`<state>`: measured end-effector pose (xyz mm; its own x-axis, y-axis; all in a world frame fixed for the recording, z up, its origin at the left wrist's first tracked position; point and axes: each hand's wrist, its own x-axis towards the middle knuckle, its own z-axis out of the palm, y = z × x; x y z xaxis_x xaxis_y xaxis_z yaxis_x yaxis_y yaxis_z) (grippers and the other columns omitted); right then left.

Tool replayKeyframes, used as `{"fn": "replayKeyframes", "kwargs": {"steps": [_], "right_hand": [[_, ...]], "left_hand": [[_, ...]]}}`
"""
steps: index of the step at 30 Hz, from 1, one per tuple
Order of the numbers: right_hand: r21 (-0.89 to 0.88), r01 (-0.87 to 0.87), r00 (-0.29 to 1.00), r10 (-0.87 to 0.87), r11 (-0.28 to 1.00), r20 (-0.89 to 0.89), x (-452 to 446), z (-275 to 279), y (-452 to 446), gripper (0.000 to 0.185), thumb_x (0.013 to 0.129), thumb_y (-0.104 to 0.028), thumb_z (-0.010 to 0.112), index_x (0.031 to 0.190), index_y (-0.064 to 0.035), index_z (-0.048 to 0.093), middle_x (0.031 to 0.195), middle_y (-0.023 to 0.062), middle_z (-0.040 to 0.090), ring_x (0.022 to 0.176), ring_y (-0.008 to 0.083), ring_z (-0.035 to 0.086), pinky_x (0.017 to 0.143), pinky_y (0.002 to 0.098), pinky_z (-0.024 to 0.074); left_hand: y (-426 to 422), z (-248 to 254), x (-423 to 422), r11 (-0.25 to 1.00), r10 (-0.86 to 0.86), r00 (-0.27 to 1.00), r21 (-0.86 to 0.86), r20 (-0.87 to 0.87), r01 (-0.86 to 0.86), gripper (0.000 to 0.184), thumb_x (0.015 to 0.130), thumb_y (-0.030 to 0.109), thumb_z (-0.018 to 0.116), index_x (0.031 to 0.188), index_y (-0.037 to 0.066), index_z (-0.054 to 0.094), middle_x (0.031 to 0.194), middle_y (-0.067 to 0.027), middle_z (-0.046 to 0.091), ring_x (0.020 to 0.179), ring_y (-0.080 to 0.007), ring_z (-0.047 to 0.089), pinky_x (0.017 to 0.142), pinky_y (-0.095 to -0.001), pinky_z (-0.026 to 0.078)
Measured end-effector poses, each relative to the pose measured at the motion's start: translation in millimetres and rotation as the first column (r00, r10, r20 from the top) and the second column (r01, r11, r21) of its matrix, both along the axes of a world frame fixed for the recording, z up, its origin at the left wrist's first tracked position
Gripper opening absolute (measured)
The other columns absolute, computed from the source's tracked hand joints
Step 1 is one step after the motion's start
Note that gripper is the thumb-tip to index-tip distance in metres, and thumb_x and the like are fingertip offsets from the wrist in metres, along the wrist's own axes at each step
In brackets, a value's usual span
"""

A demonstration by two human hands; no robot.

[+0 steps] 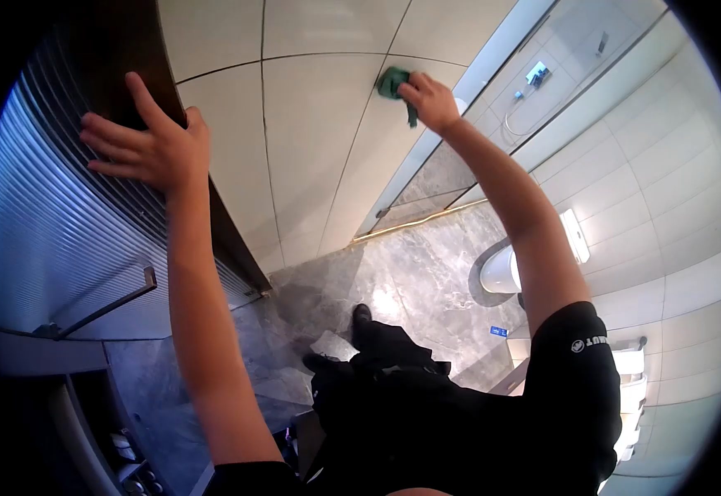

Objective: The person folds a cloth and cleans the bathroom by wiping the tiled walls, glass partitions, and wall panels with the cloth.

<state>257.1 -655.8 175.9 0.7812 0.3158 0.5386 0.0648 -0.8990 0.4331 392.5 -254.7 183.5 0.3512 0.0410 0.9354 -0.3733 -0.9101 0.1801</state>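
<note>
My right hand (431,101) is closed around a green cloth (392,83), which is pressed against the white tiled wall (319,107). One end of the cloth hangs below my fingers. On the left, my left hand (152,142) has its fingers spread and rests at the dark door frame (121,50), beside the ribbed glass door (79,248). Nothing is held in it. Whether the palm presses on the frame cannot be made out fully.
A dark door handle (108,310) sticks out at lower left. Right of the wall stands a glass shower partition (459,157) with a metal sill. A white toilet (501,271) and a small blue packet (499,331) are on the grey marbled floor (410,273).
</note>
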Motion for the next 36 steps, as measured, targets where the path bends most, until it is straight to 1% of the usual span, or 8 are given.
{"fn": "replayKeyframes", "kwargs": {"steps": [11,16,21,23,25,29,33,36], "right_hand": [[-0.025,-0.068,0.97,0.061,0.997,-0.234,-11,-106,-38,0.011,0.077,-0.015,0.056,0.088,-0.0179,0.056,0.091,0.0004,0.05,0.085,0.0174,0.056,0.068,0.0316,0.0516],[0.101,-0.263,0.964,0.264,0.959,0.002,-12,-43,-48,0.021,0.065,-0.011,0.065,0.085,-0.0154,0.061,0.081,0.0041,0.048,0.077,0.0231,0.055,0.063,0.0342,0.0474],[0.24,-0.293,0.924,0.21,0.926,0.318,-7,49,-74,0.037,0.065,-0.007,0.075,0.1,-0.0173,0.067,0.091,0.0034,0.059,0.081,0.0245,0.06,0.066,0.0327,0.0504],[0.312,-0.157,0.982,0.116,0.937,0.146,-17,65,-78,0.021,0.086,-0.004,0.059,0.106,-0.008,0.058,0.101,0.0118,0.059,0.084,0.0258,0.062,0.072,0.0362,0.0539],[0.293,-0.381,0.878,0.243,0.877,0.413,-11,36,-88,0.033,0.064,-0.007,0.071,0.094,-0.0192,0.068,0.081,0.0007,0.054,0.077,0.0231,0.059,0.061,0.0341,0.0491],[0.293,-0.368,0.92,0.301,0.882,0.251,-20,-38,-113,0.029,0.066,-0.007,0.069,0.093,-0.017,0.067,0.08,0.0033,0.052,0.074,0.0214,0.057,0.059,0.0332,0.047],[0.247,-0.313,0.947,0.321,0.917,0.01,-36,-101,-117,0.009,0.073,-0.015,0.06,0.082,-0.0157,0.06,0.083,0.0025,0.048,0.082,0.0202,0.055,0.064,0.0321,0.0467],[0.234,-0.307,0.946,0.322,0.922,-0.026,-36,-120,-117,0.008,0.073,-0.016,0.059,0.08,-0.0155,0.058,0.082,0.0021,0.046,0.082,0.0178,0.054,0.064,0.0315,0.0463]], "left_hand": [[7,0,5,0.994,0.088,0.993,0.051,0.074,-0.092,0.103,0.067,0.043,0.075,0.148,0.023,0.015,0.143,-0.0391,-0.004,0.133,-0.0595,-0.004,0.099,-0.0739,0.008],[6,8,-5,0.988,0.129,0.991,0.077,0.046,-0.132,0.097,0.072,0.039,0.07,0.147,0.018,0.014,0.14,-0.0426,-0.005,0.131,-0.0608,-0.003,0.097,-0.0742,0.009],[9,6,-3,0.97,0.201,0.979,0.127,0.044,-0.205,0.097,0.072,0.04,0.07,0.146,0.01,0.015,0.137,-0.0468,-0.004,0.129,-0.0637,0.0,0.097,-0.0735,0.01],[10,11,-7,0.966,0.202,0.978,0.153,0.055,-0.208,0.098,0.071,0.04,0.07,0.146,0.009,0.014,0.136,-0.049,-0.004,0.129,-0.0639,0.001,0.098,-0.072,0.011],[9,11,-7,0.96,0.224,0.974,0.166,0.039,-0.227,0.099,0.071,0.04,0.07,0.146,0.009,0.012,0.134,-0.0504,-0.004,0.128,-0.0641,0.002,0.099,-0.071,0.012],[6,16,-10,0.959,0.249,0.968,0.146,-0.039,-0.241,0.101,0.072,0.04,0.07,0.145,0.006,0.009,0.134,-0.0514,-0.005,0.128,-0.0637,0.001,0.099,-0.071,0.011],[8,16,-10,0.944,0.276,0.961,0.195,-0.029,-0.265,0.101,0.074,0.042,0.067,0.145,0.003,0.007,0.134,-0.0521,-0.007,0.129,-0.0638,-0.002,0.099,-0.0707,0.011],[6,17,-11,0.954,0.251,0.967,0.179,-0.031,-0.242,0.101,0.075,0.043,0.066,0.145,0.003,0.005,0.134,-0.0522,-0.006,0.129,-0.0632,-0.003,0.1,-0.0698,0.01]]}}
